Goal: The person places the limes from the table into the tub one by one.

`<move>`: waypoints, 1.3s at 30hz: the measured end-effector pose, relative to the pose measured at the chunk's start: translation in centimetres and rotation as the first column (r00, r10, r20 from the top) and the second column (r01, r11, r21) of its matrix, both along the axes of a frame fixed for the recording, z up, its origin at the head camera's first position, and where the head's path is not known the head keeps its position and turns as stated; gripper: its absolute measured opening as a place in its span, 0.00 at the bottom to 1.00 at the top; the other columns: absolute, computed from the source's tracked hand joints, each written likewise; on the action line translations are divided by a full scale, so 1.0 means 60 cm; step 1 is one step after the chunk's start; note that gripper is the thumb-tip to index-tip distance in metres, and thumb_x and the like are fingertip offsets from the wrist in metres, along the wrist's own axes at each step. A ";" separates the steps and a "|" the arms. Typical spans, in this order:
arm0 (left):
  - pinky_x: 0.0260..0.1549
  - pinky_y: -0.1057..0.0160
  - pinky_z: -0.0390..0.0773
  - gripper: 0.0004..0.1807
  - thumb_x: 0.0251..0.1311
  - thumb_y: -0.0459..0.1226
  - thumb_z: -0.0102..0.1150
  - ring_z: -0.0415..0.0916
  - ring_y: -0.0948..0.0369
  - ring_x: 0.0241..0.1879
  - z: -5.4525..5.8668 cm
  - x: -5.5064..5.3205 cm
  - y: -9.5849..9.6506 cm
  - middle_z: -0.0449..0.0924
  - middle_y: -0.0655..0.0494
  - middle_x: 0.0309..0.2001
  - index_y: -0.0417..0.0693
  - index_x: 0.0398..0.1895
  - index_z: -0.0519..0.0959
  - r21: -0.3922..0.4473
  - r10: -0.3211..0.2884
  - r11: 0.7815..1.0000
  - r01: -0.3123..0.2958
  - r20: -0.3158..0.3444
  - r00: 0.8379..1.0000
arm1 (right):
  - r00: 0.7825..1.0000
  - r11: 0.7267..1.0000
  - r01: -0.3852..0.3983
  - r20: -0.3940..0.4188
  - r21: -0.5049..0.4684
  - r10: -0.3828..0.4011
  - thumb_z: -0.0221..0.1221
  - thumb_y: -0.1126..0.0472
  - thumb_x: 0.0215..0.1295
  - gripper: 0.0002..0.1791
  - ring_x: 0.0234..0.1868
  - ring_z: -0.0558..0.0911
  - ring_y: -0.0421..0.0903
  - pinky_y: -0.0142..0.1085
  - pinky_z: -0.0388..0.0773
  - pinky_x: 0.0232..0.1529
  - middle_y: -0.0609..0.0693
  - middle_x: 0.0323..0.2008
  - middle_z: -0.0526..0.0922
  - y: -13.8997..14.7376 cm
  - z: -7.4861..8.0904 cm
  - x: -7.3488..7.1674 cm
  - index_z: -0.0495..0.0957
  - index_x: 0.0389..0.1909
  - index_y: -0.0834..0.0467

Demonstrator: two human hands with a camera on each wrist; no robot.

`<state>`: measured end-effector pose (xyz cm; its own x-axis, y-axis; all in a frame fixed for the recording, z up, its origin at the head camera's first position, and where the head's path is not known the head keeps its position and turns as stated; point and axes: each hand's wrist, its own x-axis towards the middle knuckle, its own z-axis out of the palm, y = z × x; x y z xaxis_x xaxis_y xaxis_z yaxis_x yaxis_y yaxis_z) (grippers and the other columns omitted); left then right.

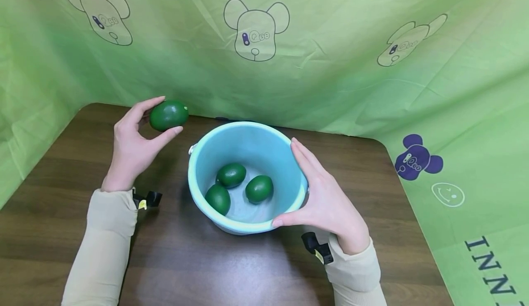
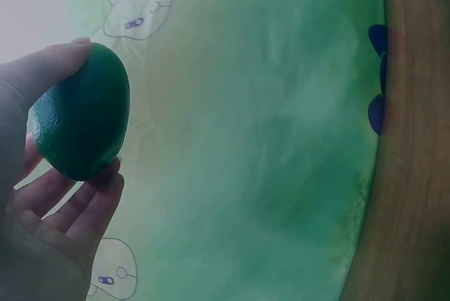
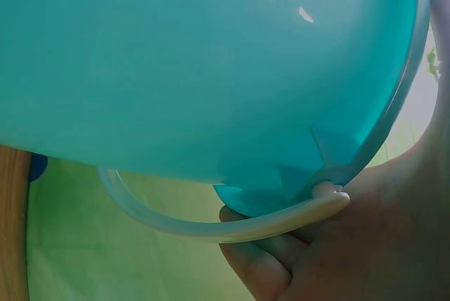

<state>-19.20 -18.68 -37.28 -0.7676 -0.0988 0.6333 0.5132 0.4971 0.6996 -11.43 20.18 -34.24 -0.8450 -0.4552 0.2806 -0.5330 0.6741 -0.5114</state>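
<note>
Pinched between the thumb and fingers of my left hand (image 1: 133, 147) is a dark green, smooth, oval avocado (image 1: 168, 115). It is held up beyond the left side of a light blue bucket (image 1: 248, 227), apart from its rim. Three more green avocados (image 1: 259, 189) lie on the bucket's floor. My right hand (image 1: 330, 200) grips the bucket's right side, thumb on the front of the rim and fingers farther back along it. In the right wrist view, a pale handle (image 3: 211, 229) hangs beside the bucket wall, close to the fingers.
The bucket stands on a dark brown wooden table (image 1: 186, 274). A green cloth (image 1: 330, 90) with printed bear figures rises behind the table and runs down its right side. Black wrist mounts (image 1: 317, 247) sit at both sleeves.
</note>
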 end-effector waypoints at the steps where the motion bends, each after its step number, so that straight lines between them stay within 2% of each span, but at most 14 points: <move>1: 0.50 0.71 0.74 0.39 0.46 0.31 0.82 0.77 0.61 0.51 0.001 0.001 0.000 0.80 0.60 0.59 0.56 0.66 0.79 0.004 -0.001 1.000 0.001 -0.008 1.000 | 1.000 1.000 0.000 0.002 -0.001 0.000 0.82 0.31 0.26 0.81 0.77 0.57 0.47 0.55 0.66 0.66 0.40 0.80 0.47 0.000 0.000 0.000 0.46 0.83 0.48; 6: 0.50 0.70 0.75 0.39 0.45 0.29 0.82 0.77 0.64 0.51 0.009 0.010 0.003 0.81 0.60 0.58 0.56 0.65 0.80 0.025 -0.008 1.000 0.009 -0.039 0.999 | 1.000 1.000 0.003 0.004 0.000 -0.003 0.82 0.31 0.26 0.81 0.76 0.57 0.47 0.55 0.67 0.66 0.40 0.80 0.47 0.001 0.000 0.001 0.46 0.83 0.48; 13: 0.52 0.68 0.76 0.39 0.45 0.29 0.81 0.77 0.62 0.52 0.020 0.023 0.007 0.80 0.62 0.58 0.58 0.65 0.80 0.054 -0.021 0.998 0.025 -0.058 0.998 | 1.000 1.000 0.000 0.010 -0.001 0.000 0.82 0.31 0.27 0.81 0.76 0.57 0.48 0.55 0.66 0.66 0.40 0.80 0.46 -0.001 0.000 0.001 0.46 0.83 0.48; 20: 0.53 0.67 0.76 0.38 0.44 0.23 0.79 0.78 0.61 0.52 0.046 0.047 0.024 0.81 0.56 0.57 0.48 0.63 0.80 0.082 -0.035 0.996 0.042 -0.089 0.995 | 1.000 1.000 0.007 0.018 0.003 -0.007 0.82 0.31 0.26 0.82 0.76 0.58 0.48 0.55 0.67 0.66 0.39 0.80 0.46 0.000 0.002 0.001 0.45 0.83 0.47; 28: 0.56 0.63 0.77 0.37 0.43 0.19 0.77 0.79 0.59 0.54 0.077 0.077 0.048 0.82 0.51 0.57 0.37 0.62 0.79 0.059 -0.118 0.990 0.129 -0.157 0.981 | 0.999 1.000 0.016 0.034 0.001 -0.016 0.82 0.31 0.26 0.81 0.76 0.57 0.48 0.55 0.67 0.66 0.39 0.80 0.46 0.000 0.002 0.002 0.45 0.83 0.47; 39: 0.56 0.62 0.77 0.38 0.41 0.19 0.78 0.79 0.57 0.54 0.091 0.095 0.059 0.82 0.50 0.56 0.35 0.61 0.79 0.007 -0.172 0.984 0.177 -0.202 0.964 | 1.000 1.000 0.012 0.021 -0.002 -0.012 0.83 0.32 0.26 0.81 0.76 0.58 0.49 0.56 0.66 0.66 0.42 0.80 0.47 -0.001 0.003 0.000 0.46 0.83 0.48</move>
